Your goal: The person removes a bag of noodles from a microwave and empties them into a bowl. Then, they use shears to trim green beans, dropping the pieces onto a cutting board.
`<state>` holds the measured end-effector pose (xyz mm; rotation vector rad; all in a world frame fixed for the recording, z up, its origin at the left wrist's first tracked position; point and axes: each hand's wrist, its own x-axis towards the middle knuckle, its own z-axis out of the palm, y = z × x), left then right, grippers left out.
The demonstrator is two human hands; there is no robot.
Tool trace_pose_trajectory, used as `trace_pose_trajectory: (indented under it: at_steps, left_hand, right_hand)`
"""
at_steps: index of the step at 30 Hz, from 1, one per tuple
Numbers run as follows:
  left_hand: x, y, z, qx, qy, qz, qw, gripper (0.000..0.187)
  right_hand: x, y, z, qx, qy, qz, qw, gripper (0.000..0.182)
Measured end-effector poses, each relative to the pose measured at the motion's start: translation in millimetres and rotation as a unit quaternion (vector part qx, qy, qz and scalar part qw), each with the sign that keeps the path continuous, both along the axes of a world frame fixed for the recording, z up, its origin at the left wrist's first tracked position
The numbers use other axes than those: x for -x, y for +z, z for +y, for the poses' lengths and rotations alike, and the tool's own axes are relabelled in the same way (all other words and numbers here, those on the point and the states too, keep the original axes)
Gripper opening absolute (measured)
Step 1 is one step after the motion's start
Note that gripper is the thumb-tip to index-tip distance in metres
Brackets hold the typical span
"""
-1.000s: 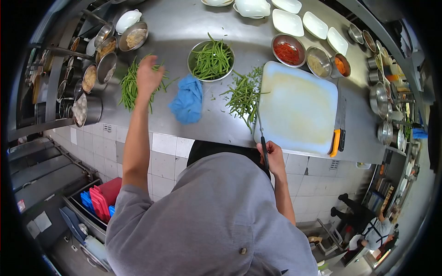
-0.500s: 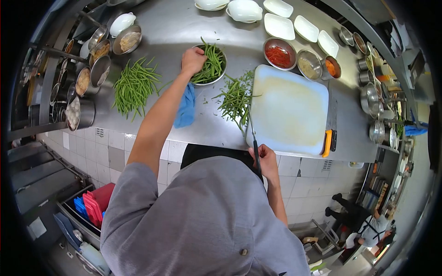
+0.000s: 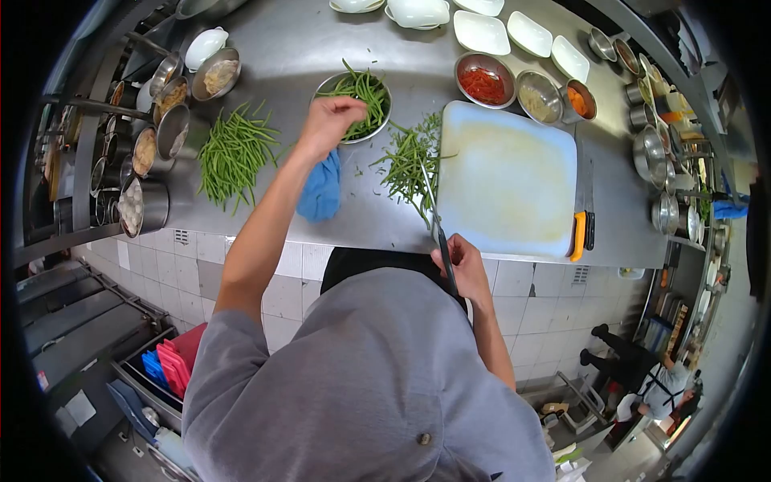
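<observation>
My left hand [image 3: 331, 124] is over the near-left rim of a steel bowl [image 3: 320, 87] of green beans [image 3: 366, 96]. Its fingers are bunched together, and whatever they may hold is hidden. Low at the table edge, my right hand [image 3: 466, 265] is closed around the black handle of a knife [image 3: 441, 241]. The narrow blade points away from me, over a heap of bean trimmings [image 3: 414, 165] beside the white cutting board [image 3: 506, 181]. A larger pile of green beans [image 3: 235, 157] lies left of the bowl. Below my left wrist is a crumpled blue cloth [image 3: 320, 189].
A yellow-handled knife [image 3: 578, 237] lies along the board's right edge. Bowls of red strips [image 3: 484, 85], pale food [image 3: 536, 100] and orange pieces [image 3: 577, 101] stand behind it. White dishes [image 3: 482, 32] line the back. Steel pots [image 3: 143, 207] crowd the left. A person [image 3: 658, 390] is at lower right.
My left hand has drawn back from the beans in the bowl, toward me. My right hand stays low with the knife. The whole view has shifted slightly.
</observation>
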<state>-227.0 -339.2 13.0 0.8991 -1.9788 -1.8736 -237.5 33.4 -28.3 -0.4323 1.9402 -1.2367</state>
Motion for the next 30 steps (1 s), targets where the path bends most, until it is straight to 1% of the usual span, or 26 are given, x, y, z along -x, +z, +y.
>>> trace_pose_trajectory:
  at_steps: [1,4,7,9,14,16,20,23,26,29,30]
  left_hand:
    - [-5,2,9,-0.022,-0.025,-0.012,0.999,0.017]
    - [-18,5,24,-0.101,-0.097,-0.065,0.988,0.017]
    - [-24,0,42,-0.098,-0.113,-0.06,0.987,0.015]
    - [-26,1,50,-0.103,-0.126,-0.078,0.984,0.016]
    - [-28,-14,60,-0.102,-0.17,-0.094,0.976,0.016]
    - [-28,-14,61,-0.108,-0.172,-0.102,0.974,0.016]
    - [-25,-12,68,-0.112,-0.182,-0.103,0.972,0.016]
    - [-23,-23,71,-0.098,-0.203,-0.095,0.97,0.015]
    - [-23,-31,77,-0.109,-0.18,-0.081,0.974,0.017]
    - [-24,-42,69,-0.185,-0.193,-0.042,0.963,0.023]
    - [-24,-46,69,-0.22,-0.156,0.003,0.963,0.021]
  right_hand:
    - [2,1,-3,0.004,0.02,0.013,1.0,0.037]
    - [3,10,-13,0.035,-0.002,-0.021,0.999,0.044]
    - [3,20,-17,0.038,0.001,-0.07,0.997,0.042]
    - [3,20,-16,0.041,0.005,-0.078,0.996,0.042]
    - [2,16,-13,0.036,0.004,-0.09,0.995,0.044]
    - [1,13,-10,0.019,0.0,-0.085,0.996,0.044]
    - [-2,10,-4,0.021,-0.003,-0.096,0.995,0.046]
    - [-3,10,-2,0.012,-0.01,-0.102,0.995,0.047]
    - [-5,9,1,0.014,-0.03,-0.11,0.993,0.048]
    - [-8,4,2,0.022,-0.062,-0.115,0.991,0.048]
    - [-8,3,2,0.022,-0.07,-0.119,0.99,0.048]
